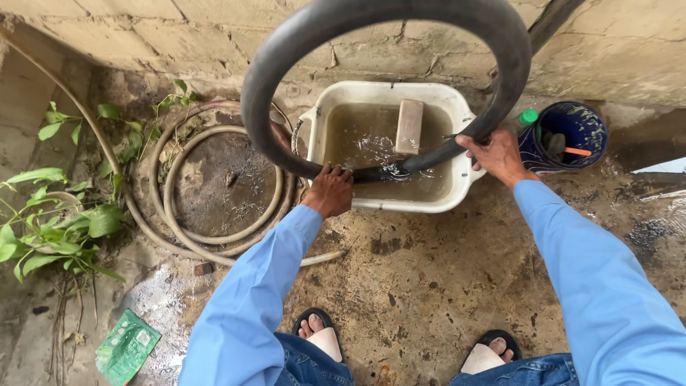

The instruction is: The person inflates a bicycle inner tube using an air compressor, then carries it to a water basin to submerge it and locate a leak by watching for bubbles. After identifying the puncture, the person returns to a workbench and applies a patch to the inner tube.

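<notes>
Wet concrete floor (pixel 429 286) meets a block wall (pixel 607 50). Left hand (pixel 330 189) and right hand (pixel 499 156) each clamp the inner tube (pixel 264 86), dipped in the basin (pixel 457 193) at the wall's foot.

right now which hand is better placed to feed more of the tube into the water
Probably the right hand: it grips the inner tube where it rises clear of the basin; the left hand pins it at the near rim.

My one head-worn camera looks steeply down from close above at my sandalled feet and the wet concrete floor (pixel 429 286), facing the block wall (pixel 143 32).
</notes>
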